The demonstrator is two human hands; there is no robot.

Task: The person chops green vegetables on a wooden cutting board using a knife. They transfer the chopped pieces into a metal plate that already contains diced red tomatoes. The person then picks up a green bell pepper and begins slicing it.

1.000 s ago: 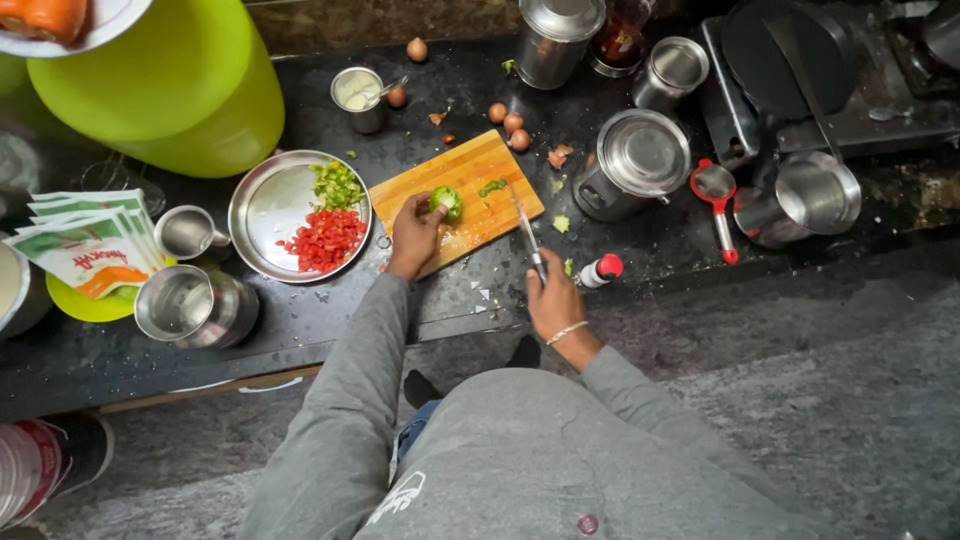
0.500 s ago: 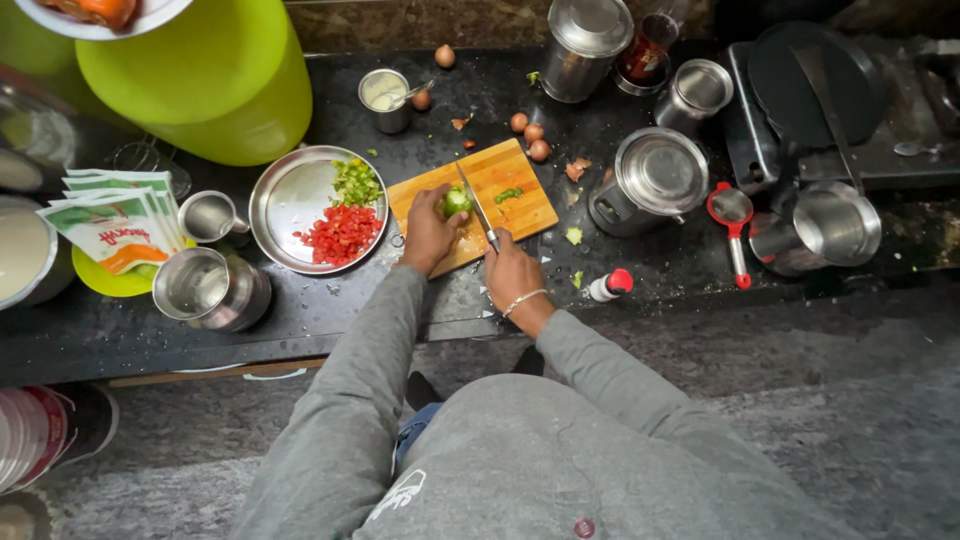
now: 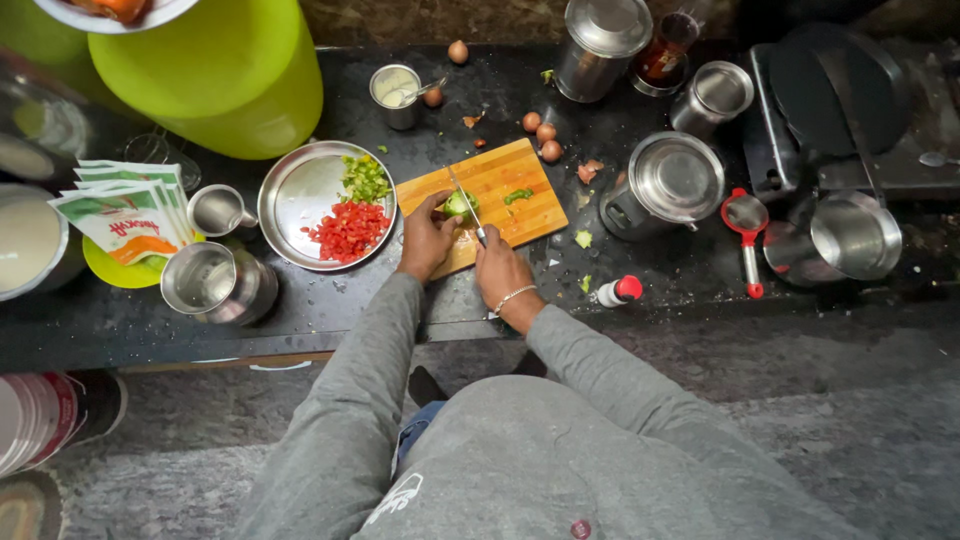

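- green vegetable [image 3: 458,204] on cutting board [image 3: 505,180], pinned under left hand [image 3: 427,238] fingertips.
- right hand [image 3: 500,268] clenched on knife [image 3: 466,205]; blade rests on vegetable.
- steel plate [image 3: 300,190] left of board.
- white-green packets [image 3: 125,215] far left, fanned.

On the bench [image 3: 120,320] lie one wooden cutting board [image 3: 500,185], one steel plate [image 3: 300,190], one knife [image 3: 465,205], four small onions [image 3: 548,150], one red-handled strainer [image 3: 745,225] and two hands.

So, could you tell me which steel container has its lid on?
The lidded steel pot right of the cutting board; the cups beside the plate stand open.
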